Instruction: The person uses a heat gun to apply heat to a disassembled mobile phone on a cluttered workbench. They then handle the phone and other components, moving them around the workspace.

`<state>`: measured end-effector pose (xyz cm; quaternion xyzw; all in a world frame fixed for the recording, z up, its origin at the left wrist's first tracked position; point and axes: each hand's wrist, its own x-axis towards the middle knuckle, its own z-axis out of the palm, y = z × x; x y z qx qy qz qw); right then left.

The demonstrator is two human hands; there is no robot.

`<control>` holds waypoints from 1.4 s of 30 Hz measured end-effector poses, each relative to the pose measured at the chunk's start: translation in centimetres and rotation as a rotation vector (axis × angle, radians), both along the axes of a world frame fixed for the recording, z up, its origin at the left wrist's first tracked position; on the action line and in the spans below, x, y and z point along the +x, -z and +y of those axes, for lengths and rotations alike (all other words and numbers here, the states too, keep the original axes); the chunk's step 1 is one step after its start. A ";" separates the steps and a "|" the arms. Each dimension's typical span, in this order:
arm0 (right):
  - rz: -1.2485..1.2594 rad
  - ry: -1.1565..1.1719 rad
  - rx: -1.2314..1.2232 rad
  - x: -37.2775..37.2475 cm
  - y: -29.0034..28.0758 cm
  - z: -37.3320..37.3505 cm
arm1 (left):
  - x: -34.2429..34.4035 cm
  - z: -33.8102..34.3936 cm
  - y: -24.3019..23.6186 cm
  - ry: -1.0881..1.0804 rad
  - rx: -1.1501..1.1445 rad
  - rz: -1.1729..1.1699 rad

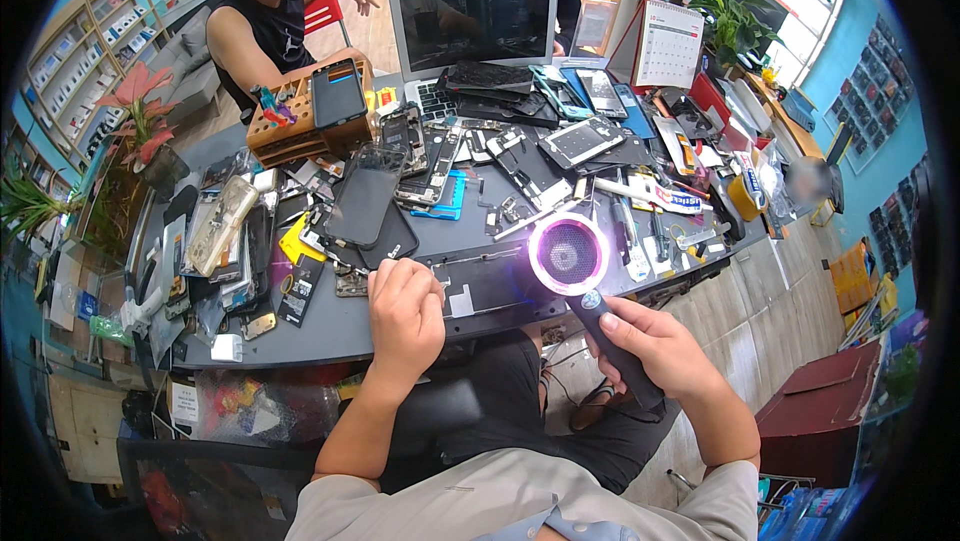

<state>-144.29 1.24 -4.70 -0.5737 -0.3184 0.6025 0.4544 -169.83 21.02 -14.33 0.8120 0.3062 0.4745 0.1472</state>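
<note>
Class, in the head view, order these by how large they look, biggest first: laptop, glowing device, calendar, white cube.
1. Laptop
2. Glowing device and calendar, unranked: the device is nearer the camera, and the right hand covers part of its handle.
3. White cube

The tool (593,303) has a matt plastic handle (628,366) and a meshed face (566,249). The desk (332,335) looks smooth and matt, the organizer (282,147) wooden, the screen (475,21) glossy, the calendar (672,49) paper, the shirt (470,489) cloth.

The desk calendar (668,46) bears printed date numbers, the white-and-blue package (668,198) bold lettering.
</note>
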 end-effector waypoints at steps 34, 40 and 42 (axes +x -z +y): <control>-0.047 0.071 -0.014 -0.1 -0.2 0.8 | -0.2 0.3 0.4 0.014 -0.012 0.013; -0.042 0.059 -0.011 0.0 0.0 0.8 | -0.2 0.2 0.2 0.010 -0.029 0.019; -0.035 0.057 -0.010 0.0 0.0 0.8 | -0.2 0.2 0.2 0.009 -0.030 0.021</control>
